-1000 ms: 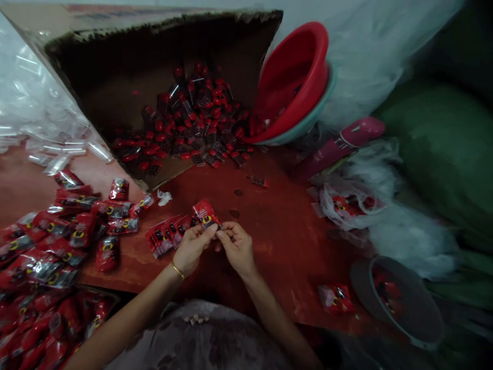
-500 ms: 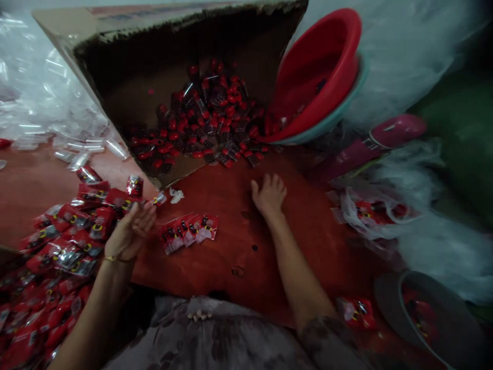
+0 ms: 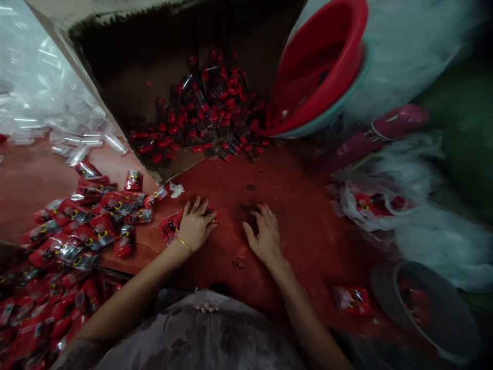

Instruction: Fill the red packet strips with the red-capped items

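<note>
Your left hand (image 3: 197, 225) flat on small packet row (image 3: 170, 227), right hand (image 3: 264, 235) spread, empty; packed pile (image 3: 77, 226) lg, box of tubes (image 3: 208, 118) approx. half full.

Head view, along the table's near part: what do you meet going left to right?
Pile of red packets → left hand resting on a small row of packets → right hand → lone packet → grey basin.

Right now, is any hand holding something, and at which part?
Neither hand lifts anything. The left hand lies flat on the short row of red packets, covering its right end. The right hand rests on the red table; anything under its fingers is hidden.
</note>
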Motion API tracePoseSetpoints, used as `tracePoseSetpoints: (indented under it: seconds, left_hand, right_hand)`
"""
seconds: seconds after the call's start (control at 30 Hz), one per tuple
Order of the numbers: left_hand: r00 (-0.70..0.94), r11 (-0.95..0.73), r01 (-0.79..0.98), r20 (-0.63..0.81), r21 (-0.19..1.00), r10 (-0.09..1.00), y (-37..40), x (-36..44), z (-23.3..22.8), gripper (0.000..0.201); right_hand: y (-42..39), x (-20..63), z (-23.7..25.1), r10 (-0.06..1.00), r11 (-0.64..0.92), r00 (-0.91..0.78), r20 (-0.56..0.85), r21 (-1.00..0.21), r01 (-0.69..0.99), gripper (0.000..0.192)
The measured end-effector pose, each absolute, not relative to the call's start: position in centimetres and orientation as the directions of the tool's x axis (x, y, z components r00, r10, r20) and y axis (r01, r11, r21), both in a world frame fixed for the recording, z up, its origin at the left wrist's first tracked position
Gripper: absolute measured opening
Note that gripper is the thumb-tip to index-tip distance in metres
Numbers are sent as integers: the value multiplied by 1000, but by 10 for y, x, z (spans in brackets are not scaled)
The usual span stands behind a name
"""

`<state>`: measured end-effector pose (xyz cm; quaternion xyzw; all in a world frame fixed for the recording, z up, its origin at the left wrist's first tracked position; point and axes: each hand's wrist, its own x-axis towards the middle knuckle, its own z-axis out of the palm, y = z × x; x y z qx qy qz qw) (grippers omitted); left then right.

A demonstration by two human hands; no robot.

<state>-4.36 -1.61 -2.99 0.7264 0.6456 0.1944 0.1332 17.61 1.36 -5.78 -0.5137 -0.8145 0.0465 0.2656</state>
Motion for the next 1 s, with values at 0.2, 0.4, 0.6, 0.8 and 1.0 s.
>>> tracePoseSetpoints:
  seconds: [0.2, 0.4, 0.6, 0.8, 1.0]
  left_hand:
    - [37, -79, 923, 119, 376, 992, -13, -38, -32, 26]
    - [-78, -13, 724, 101, 690, 992, -18, -23, -13, 31]
    - [-187, 99, 96, -80, 990, 979, -16, -15, -7, 41]
    - [-198, 220, -112, -239, 969, 951, -10, -11, -20, 39]
    - [-149, 87, 669, 19, 738, 989, -11, -21, -22, 36]
  right_hand:
    - [-10, 156, -40, 856, 499, -285, 432, -542, 676, 24]
    - [-11, 118, -26, 974, 191, -175, 143, -933, 303, 25]
    - [-5, 112, -28, 990, 57, -137, 45, -994, 91, 28]
    - [-5, 120, -35, 993, 90, -90, 71, -968, 236, 38]
    - [5, 129, -32, 992, 104, 32, 121, -939, 327, 35]
